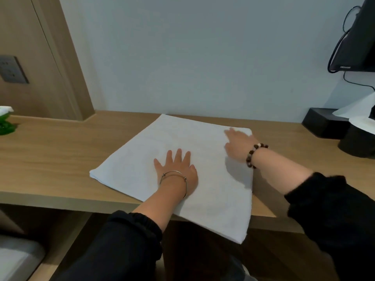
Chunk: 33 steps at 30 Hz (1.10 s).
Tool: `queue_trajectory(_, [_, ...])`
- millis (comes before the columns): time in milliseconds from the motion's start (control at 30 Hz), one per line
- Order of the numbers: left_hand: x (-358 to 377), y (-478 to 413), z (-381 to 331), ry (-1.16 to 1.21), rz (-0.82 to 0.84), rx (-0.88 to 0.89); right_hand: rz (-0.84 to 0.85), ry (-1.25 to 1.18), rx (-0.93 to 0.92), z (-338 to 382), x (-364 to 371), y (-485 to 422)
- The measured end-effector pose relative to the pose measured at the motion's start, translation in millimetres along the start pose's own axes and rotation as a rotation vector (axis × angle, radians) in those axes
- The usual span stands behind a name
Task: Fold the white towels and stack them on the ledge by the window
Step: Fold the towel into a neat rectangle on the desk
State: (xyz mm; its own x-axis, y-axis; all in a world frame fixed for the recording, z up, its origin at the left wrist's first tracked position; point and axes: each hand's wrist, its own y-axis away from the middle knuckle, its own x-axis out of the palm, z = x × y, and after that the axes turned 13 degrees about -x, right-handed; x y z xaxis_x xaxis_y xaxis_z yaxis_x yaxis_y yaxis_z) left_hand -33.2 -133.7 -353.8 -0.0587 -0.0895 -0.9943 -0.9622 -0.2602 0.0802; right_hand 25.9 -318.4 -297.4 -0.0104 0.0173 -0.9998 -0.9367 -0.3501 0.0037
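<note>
The left hand (176, 169) is laid flat on the white towel (138, 157), palm down, with the fingers straight and spread wide; nothing is gripped by it. A thin silver bangle (174, 173) is worn at its wrist, and the forearm is covered by a black sleeve (129, 240). The right hand (236, 144) is rested on the towel's far right corner, its fingers stretched out and slightly blurred, with no fold seen to be pinched. A bracelet of dark and pale beads (253, 156) is worn at that wrist. The towel is spread as a folded, layered rectangle on the wooden ledge (60, 151), set at an angle, its far corner close to the pale wall (192, 57) and its near corner hung over the ledge's front edge. To the right, a black tissue box (322, 122) with white tissue (357, 107) pulled up from it is placed on the ledge, well apart from the towel. Above it, part of a black screen (359, 41) with looped cables is seen. At the far left, a green object (6, 125) is stood on the ledge, and a grey socket panel (12, 68) is fitted to the wooden wall panel.
</note>
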Motion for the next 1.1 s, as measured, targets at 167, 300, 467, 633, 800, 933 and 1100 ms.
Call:
queue_trajectory(167, [-1,4,-37,0.028,0.036,-0.152,0.118,-0.060,-0.065,25,42,41])
queue_trajectory(300, [-5,5,-44,0.034,0.088,-0.096,0.050,-0.057,-0.056,11,52,45])
queue_trajectory(467, [-21,-16,52,-0.037,0.079,-0.018,0.081,-0.022,-0.118,-2,50,49])
queue_trajectory(633, [-21,-3,126,-0.027,0.045,-0.101,0.138,-0.006,-0.191,-11,39,51])
queue_trajectory(800, [-14,21,88,0.005,0.082,-0.143,0.289,-0.054,-0.009,-15,10,34])
queue_trajectory(933, [-31,6,56,-0.043,0.053,0.038,0.055,-0.161,0.003,17,-7,11])
queue_trajectory(1100, [-33,-18,11,-0.019,0.052,0.159,0.039,-0.095,-0.129,62,16,-5])
